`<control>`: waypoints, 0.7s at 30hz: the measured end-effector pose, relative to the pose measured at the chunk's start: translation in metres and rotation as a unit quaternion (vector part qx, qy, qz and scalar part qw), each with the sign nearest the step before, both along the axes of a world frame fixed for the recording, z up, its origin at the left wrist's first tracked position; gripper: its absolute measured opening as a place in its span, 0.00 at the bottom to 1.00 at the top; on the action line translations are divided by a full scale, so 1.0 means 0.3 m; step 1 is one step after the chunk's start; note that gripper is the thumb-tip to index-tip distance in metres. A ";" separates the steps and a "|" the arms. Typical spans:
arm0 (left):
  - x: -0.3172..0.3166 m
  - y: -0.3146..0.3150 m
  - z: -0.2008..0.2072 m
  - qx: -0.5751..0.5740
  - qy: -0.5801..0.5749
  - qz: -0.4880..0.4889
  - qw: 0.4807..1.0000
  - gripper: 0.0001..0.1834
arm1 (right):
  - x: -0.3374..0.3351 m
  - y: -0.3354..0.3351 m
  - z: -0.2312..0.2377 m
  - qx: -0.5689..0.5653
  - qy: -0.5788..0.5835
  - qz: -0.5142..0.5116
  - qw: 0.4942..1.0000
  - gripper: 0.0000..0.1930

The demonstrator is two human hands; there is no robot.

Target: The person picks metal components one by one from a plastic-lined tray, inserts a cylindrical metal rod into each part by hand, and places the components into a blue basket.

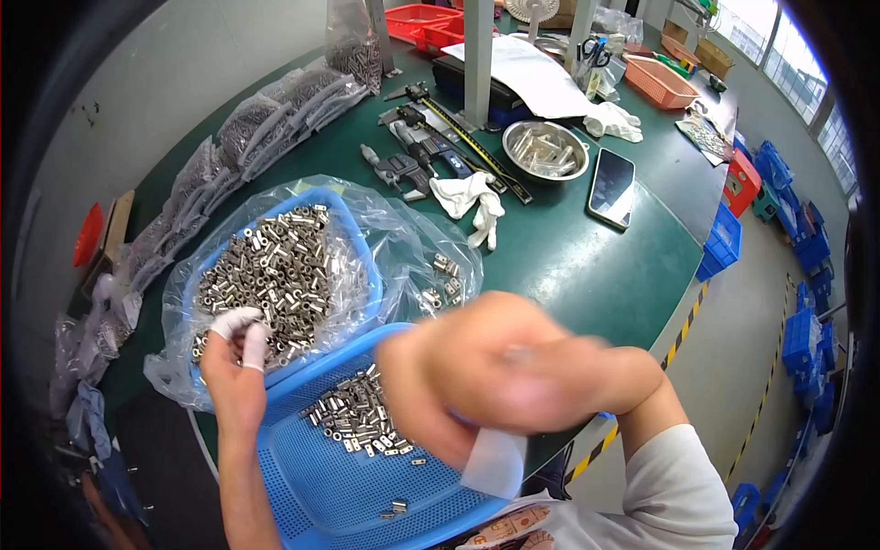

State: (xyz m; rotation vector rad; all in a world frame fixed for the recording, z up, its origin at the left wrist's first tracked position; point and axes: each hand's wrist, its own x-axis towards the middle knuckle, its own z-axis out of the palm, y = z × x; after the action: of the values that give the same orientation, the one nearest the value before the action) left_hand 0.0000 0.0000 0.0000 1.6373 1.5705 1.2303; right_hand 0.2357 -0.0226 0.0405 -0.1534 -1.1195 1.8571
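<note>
My left hand (236, 367), with white finger cots on the thumb and a finger, reaches into the near edge of a heap of small silvery metal parts (275, 266). Its fingers are curled together; what they pinch is too small to make out. That heap lies in a plastic-lined blue basket (368, 261). My right hand (504, 367) is raised close to the camera and smeared by motion, so its grip cannot be read. A whitish translucent piece (495, 463) shows at its lower side. Below it, a second blue basket (302, 504) holds a smaller pile of metal parts (362, 417).
Bagged metal parts (247, 128) line the wall side. Behind the baskets lie calipers (445, 147), a white glove (472, 202), a steel bowl (545, 151) and a phone (611, 188). A metal post (478, 64) rises from the green table (550, 275).
</note>
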 end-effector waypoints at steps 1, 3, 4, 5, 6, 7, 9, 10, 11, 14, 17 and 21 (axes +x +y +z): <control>0.022 -0.012 0.015 0.012 -0.047 -0.022 0.999 0.09 | -0.002 0.002 0.010 0.008 -0.001 -0.005 1.000 0.13; 0.044 -0.044 0.034 -0.035 -0.107 -0.050 0.992 0.09 | -0.059 0.040 -0.071 0.178 -0.168 -0.159 0.956 0.11; 0.038 -0.056 0.044 -0.032 -0.140 -0.069 0.987 0.09 | -0.092 0.047 -0.101 0.215 -0.205 -0.205 0.933 0.12; 0.031 -0.065 0.054 -0.029 -0.173 -0.088 0.981 0.09 | -0.118 0.052 -0.122 0.251 -0.240 -0.250 0.904 0.12; 0.022 -0.077 0.058 -0.016 -0.179 -0.112 0.977 0.09 | -0.128 0.054 -0.119 0.253 -0.234 -0.242 0.907 0.12; 0.023 -0.085 0.058 -0.016 -0.180 -0.114 0.977 0.11 | -0.125 0.056 -0.118 0.281 -0.265 -0.264 0.884 0.12; 0.042 -0.076 0.062 -0.024 -0.247 -0.151 0.957 0.11 | -0.117 0.062 -0.124 0.320 -0.315 -0.315 0.836 0.12; 0.045 -0.071 0.055 -0.030 -0.268 -0.174 0.947 0.11 | -0.108 0.060 -0.126 0.311 -0.333 -0.317 0.832 0.12; 0.052 -0.075 0.061 -0.033 -0.280 -0.191 0.940 0.11 | -0.097 0.059 -0.123 0.303 -0.341 -0.316 0.832 0.12; 0.049 -0.078 0.049 -0.060 -0.300 -0.227 0.925 0.09 | -0.094 0.066 -0.128 0.356 -0.323 -0.337 0.809 0.09; 0.048 -0.090 0.046 -0.070 -0.310 -0.252 0.914 0.09 | -0.104 0.067 -0.127 0.365 -0.312 -0.330 0.813 0.08; 0.064 -0.101 0.049 -0.105 -0.313 -0.253 0.909 0.10 | -0.099 0.069 -0.131 0.374 -0.295 -0.322 0.818 0.08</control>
State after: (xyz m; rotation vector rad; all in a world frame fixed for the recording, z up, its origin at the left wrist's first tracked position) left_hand 0.0191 -0.0304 0.0147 1.2207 0.7821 1.0966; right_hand 0.2060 -0.0020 0.0012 -0.5943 -1.8588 0.6745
